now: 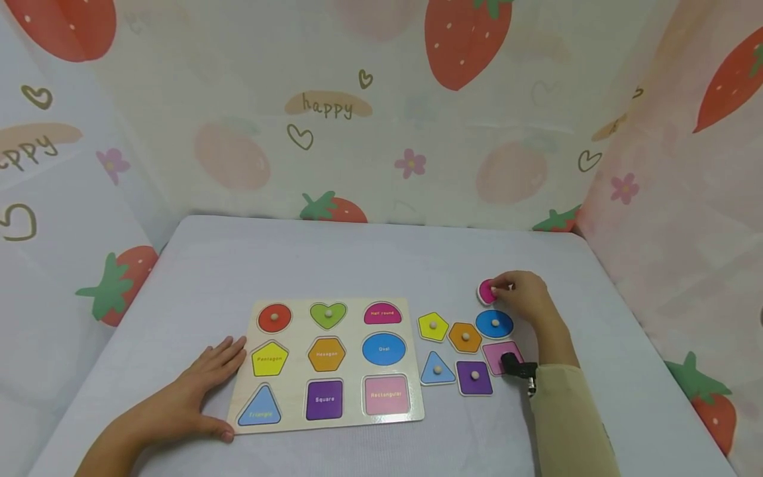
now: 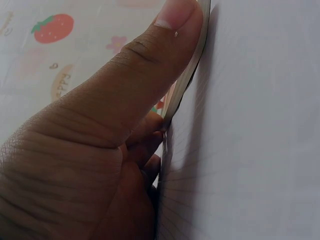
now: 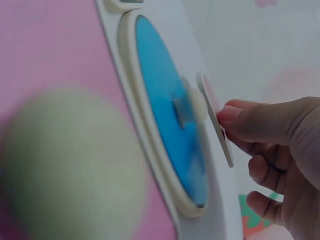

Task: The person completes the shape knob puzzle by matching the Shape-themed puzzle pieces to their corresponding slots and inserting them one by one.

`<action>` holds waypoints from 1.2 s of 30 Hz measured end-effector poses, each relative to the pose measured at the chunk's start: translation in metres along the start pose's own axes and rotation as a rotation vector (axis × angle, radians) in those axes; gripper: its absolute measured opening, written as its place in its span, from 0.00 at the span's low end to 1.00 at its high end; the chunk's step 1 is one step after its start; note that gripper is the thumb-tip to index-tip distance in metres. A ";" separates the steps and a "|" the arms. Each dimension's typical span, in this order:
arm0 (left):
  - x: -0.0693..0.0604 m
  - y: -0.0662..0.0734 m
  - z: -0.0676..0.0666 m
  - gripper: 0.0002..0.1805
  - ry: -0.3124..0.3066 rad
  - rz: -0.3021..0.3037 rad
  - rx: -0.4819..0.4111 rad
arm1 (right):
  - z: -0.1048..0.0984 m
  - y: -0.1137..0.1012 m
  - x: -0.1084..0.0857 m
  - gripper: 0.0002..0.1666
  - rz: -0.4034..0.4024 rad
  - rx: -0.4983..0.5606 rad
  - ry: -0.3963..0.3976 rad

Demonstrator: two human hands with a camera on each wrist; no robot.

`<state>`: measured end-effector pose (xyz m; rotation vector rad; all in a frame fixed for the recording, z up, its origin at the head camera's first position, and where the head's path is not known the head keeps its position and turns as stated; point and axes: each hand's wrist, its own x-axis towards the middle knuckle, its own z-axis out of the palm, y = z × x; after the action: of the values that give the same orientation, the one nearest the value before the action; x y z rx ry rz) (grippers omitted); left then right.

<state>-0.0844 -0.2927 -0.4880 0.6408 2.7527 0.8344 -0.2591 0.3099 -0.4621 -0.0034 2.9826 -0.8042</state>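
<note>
Magenta half-round piece [image 1: 485, 291] is pinched by right hand [image 1: 524, 295], likely for fine control, just beyond blue oval piece [image 1: 494, 324]. Board [image 1: 354, 369] is braced along left edge by left hand [image 1: 193, 391], fingers spread, presumably against sliding.

A pale curtain [image 1: 262, 53] hangs behind the white tabletop [image 1: 322, 258], with a big red strawberry [image 1: 467, 43] at its upper edge and the word "happy" [image 1: 328, 105] on a peach smudge, a heart outline [image 1: 300, 136] just below. Lower down I see a pink flower [image 1: 410, 163] between two faded strawberries. The left panel [image 1: 53, 192] and the pinkish right panel [image 1: 673, 278] carry more strawberries, with a flower apiece.
</note>
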 end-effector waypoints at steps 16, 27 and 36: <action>-0.003 -0.002 0.000 0.70 -0.009 -0.025 -0.011 | -0.013 -0.037 -0.009 0.17 -0.036 0.060 0.038; -0.005 -0.002 0.000 0.69 -0.005 -0.012 -0.010 | 0.003 -0.080 -0.018 0.14 -0.137 0.144 0.052; -0.002 -0.003 0.001 0.70 -0.012 -0.030 -0.010 | 0.015 -0.120 -0.030 0.11 -0.206 0.163 0.048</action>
<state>-0.0833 -0.2950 -0.4901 0.5998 2.7382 0.8347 -0.2301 0.1993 -0.4137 -0.2928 2.9859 -1.0824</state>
